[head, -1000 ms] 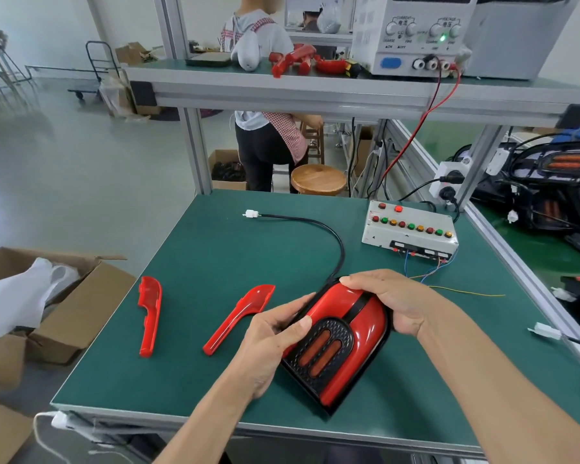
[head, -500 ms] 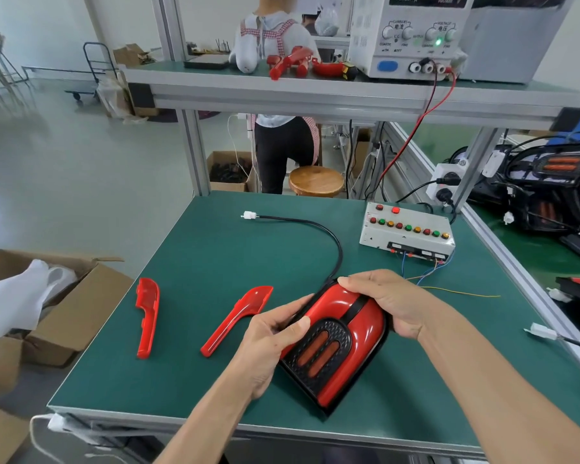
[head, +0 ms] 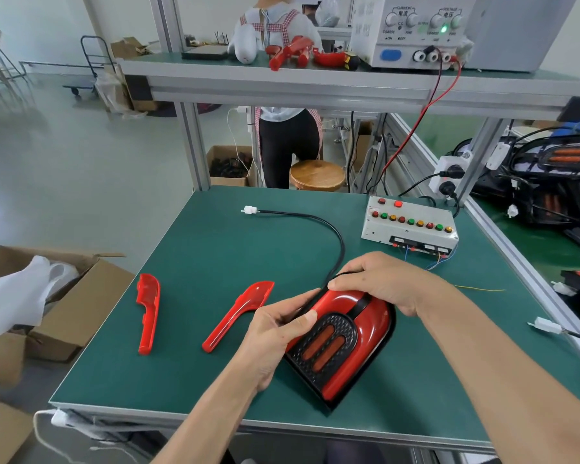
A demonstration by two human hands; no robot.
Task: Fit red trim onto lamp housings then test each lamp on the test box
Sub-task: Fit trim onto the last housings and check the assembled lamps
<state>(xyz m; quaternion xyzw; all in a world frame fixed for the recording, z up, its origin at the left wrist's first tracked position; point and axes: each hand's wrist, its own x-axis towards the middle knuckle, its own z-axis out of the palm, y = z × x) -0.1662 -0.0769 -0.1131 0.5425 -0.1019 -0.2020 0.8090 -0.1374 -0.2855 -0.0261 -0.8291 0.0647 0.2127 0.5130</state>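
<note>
The lamp housing (head: 345,343) lies on the green worktop (head: 215,256), the left hand (head: 275,333) pinching its near-left edge and the right hand (head: 382,279) curled over its far end.

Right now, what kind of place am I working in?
Most likely a factory assembly and test bench: a bench power supply on the shelf, a button-covered test box on the green mat, and loose red trim pieces awaiting fitting.
</note>
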